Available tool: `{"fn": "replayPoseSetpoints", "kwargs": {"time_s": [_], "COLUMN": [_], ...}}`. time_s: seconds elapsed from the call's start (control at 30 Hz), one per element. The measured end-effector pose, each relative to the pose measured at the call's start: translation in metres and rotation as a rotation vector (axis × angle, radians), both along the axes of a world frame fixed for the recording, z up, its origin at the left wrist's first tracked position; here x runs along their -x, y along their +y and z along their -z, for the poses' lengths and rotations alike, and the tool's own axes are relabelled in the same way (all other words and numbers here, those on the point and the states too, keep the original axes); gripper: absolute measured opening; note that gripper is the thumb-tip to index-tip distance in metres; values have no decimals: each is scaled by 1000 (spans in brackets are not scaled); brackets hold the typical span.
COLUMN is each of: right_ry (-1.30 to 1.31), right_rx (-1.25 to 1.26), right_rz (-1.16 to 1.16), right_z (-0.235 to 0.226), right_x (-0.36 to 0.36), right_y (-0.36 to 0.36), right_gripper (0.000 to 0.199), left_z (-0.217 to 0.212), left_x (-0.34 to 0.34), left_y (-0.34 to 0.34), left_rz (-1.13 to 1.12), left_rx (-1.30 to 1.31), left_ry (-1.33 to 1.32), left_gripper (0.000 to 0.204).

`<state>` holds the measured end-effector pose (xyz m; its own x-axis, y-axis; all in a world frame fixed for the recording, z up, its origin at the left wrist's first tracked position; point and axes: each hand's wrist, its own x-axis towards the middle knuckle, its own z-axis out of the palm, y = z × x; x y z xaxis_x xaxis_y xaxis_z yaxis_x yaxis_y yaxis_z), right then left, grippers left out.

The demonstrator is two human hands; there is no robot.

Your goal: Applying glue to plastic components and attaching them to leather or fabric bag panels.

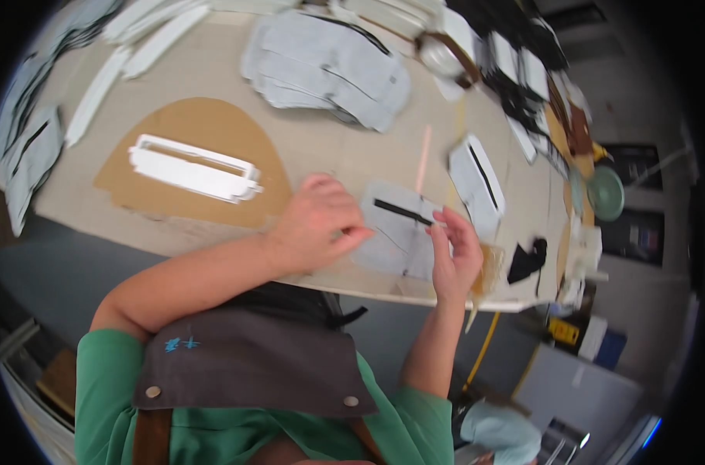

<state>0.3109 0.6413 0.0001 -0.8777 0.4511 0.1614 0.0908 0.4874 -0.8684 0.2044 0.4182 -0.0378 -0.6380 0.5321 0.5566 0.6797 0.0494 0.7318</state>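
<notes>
A pale grey cut piece (395, 232) lies flat near the table's front edge, with a thin black strip (403, 211) laid across its upper part. My left hand (317, 225) rests on the left edge of this piece, fingers curled and pressing it down. At the right end of the black strip my right hand (455, 256) pinches or presses with its fingertips. Whether it grips the strip or only touches it is unclear. A similar grey piece with a black strip (478, 182) lies just to the right.
A stack of grey cut pieces (329, 70) sits at the back centre. A brown cardboard shape (197, 128) carries a white frame-like template (193, 167) at the left. More white and grey pieces (27, 147) line the left edge. A green bowl (605, 194) and black scraps (527, 260) lie right.
</notes>
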Motion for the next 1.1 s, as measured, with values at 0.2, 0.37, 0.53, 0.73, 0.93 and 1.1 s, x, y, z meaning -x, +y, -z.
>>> {"fn": "replayPoseSetpoints", "kwargs": {"time_s": [0.2,0.37,0.53,0.73,0.93,1.1], "right_ry": [44,5,5,-33,-55,-70], "right_rx": [119,185,136,62,-73,-188], "right_rz": [138,167,143,74,-3,-14], "right_z": [7,19,23,20,27,30], "right_x": [-23,-31,-29,-14,-11,-15], "right_y": [13,12,16,8,0,0], "right_gripper": [27,27,32,42,44,40], "left_z": [-5,-3,-5,-3,-8,-10], "left_x": [0,2,4,4,-1,-3], "left_y": [2,1,0,1,5,7], "left_rz": [78,103,138,183,408,373], "left_rx": [61,86,140,177,419,527], "left_ry": [-72,-97,-66,-60,55,80], "left_gripper": [14,9,4,9,43,54]}}
